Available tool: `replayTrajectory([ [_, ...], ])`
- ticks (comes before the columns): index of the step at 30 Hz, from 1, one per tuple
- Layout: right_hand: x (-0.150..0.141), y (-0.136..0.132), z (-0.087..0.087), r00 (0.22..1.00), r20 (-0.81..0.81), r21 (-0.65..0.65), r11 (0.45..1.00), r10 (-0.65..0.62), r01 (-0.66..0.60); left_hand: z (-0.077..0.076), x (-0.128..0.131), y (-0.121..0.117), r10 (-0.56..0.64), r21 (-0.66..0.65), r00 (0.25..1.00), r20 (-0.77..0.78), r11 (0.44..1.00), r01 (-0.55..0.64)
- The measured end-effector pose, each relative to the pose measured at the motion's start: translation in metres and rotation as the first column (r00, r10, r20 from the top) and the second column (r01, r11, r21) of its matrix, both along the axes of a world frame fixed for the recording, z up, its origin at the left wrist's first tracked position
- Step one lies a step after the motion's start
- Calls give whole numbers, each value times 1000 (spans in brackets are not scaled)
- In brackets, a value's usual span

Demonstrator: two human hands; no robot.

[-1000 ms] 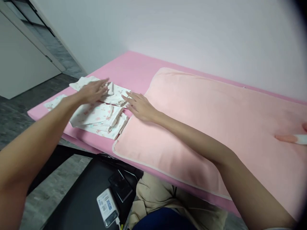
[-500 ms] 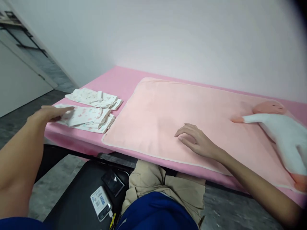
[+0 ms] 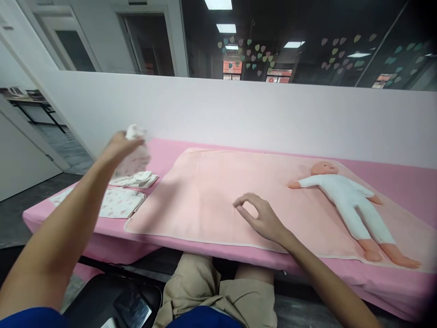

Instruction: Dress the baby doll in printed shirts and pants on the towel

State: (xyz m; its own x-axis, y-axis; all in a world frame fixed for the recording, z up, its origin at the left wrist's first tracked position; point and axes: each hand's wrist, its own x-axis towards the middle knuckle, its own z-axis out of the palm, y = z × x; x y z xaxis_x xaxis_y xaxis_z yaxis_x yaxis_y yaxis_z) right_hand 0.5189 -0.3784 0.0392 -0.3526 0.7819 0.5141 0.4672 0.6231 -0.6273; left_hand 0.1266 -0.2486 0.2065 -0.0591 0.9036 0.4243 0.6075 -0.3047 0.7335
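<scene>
My left hand (image 3: 123,145) is closed on a white baby garment (image 3: 136,157) with a faint pink print, raised above the left end of the table and smeared by motion. Below it lie two folded pieces in similar fabric: a white printed cloth (image 3: 121,202) near the front edge and another folded cloth (image 3: 138,179) behind it, partly hidden by my forearm. My right hand (image 3: 261,217) hovers over the peach blanket (image 3: 211,182), fingers loosely curved, thumb and forefinger apart, holding nothing. A baby doll (image 3: 341,193) in a white suit lies face up on the blanket's right side.
A pink-covered table (image 3: 164,150) stands against a white wall (image 3: 239,114) with dark glass above. Close on my left is a black chair (image 3: 92,296) with a phone-like device (image 3: 133,307) on it. My legs are under the table's front edge.
My left hand has lifted a printed baby garment off the front pile, up and to the right. My view has tilted up, showing the whole doll. The right hand still hovers over the blanket.
</scene>
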Motion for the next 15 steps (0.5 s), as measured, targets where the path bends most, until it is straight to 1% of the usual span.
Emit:
replayTrajectory([
  [1,-7,6,9,1000,-1,49,999,-24,24,-1,13,9,53,-35,998,-28,998,-54],
  [2,-14,12,18,999,5,104,994,-45,45,-2,33,15,55,-55,997,-48,997,-58],
  [3,-21,19,28,998,15,162,985,-66,63,-4,57,17,-7,-53,999,-50,999,4],
  [4,-27,25,38,996,22,218,972,-92,85,-7,83,15,-164,-21,986,-31,986,164],
  [5,-32,31,48,992,19,261,958,-124,115,-10,111,9,-313,30,950,10,949,313],
  [6,-35,37,57,987,-3,283,946,-160,155,-14,136,0,-433,63,900,43,901,430],
  [7,-36,41,64,980,-38,272,942,-195,198,-18,157,-11,-522,85,850,70,852,516],
  [8,-35,43,70,972,-77,227,946,-222,234,-22,173,-21,-590,97,801,100,807,582],
  [9,-32,44,75,966,-113,154,956,-233,248,-26,183,-31,-642,100,755,130,766,635],
  [10,-29,42,78,964,-143,70,969,-224,236,-29,187,-37,-687,92,710,155,726,682],
  [11,-24,39,80,967,-166,-13,980,-196,196,-31,187,-40,-728,76,662,179,681,728],
  [13,-16,30,81,972,-209,-124,989,-110,85,-37,179,-38,-797,27,563,218,581,813],
  [14,-13,25,79,970,-232,-151,988,-68,33,-40,173,-34,-824,10,517,231,534,846],
  [15,-11,21,77,966,-258,-172,985,-35,-10,-44,169,-30,-842,3,484,238,499,866],
])
